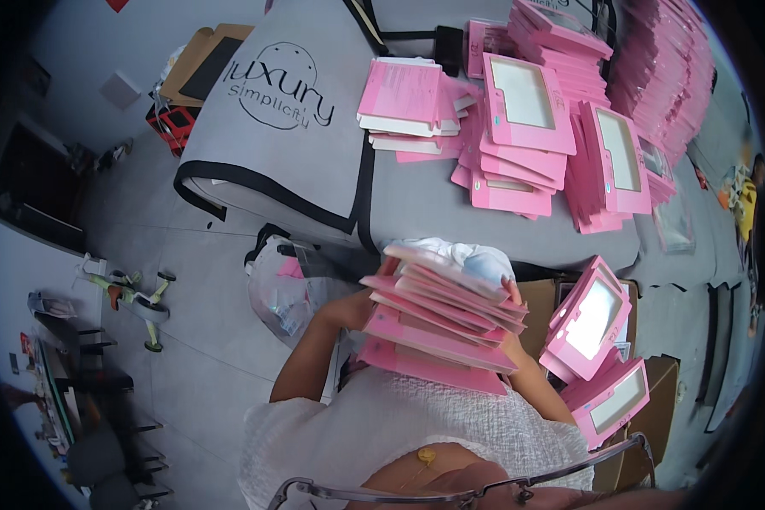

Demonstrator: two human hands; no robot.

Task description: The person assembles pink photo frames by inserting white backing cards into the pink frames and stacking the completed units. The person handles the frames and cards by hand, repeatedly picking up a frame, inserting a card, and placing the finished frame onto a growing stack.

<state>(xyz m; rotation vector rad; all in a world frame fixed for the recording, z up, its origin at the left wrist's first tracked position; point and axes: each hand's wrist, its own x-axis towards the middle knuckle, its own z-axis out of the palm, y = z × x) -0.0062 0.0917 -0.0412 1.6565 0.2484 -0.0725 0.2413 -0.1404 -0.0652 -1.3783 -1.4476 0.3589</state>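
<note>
Against my chest I hold an uneven stack of flat pink window boxes [438, 327], their edges fanned out toward me. My left hand [361, 308] grips the stack's left side, with most of its fingers hidden behind the boxes. On the right side, my right hand [512, 296] presses its fingers against the upper edges. A white and pale blue cloth [476, 255] shows just beyond the stack. To my right, more pink window boxes [591, 319] lean in an open cardboard carton [654, 416].
A grey sofa [280, 183] with black trim stands ahead, bearing piles of pink boxes [527, 106] and a tall pink stack [663, 76]. A clear plastic bag [285, 289] sits on the floor at left. Farther left are a child's balance bike [136, 297] and dark chairs [102, 459].
</note>
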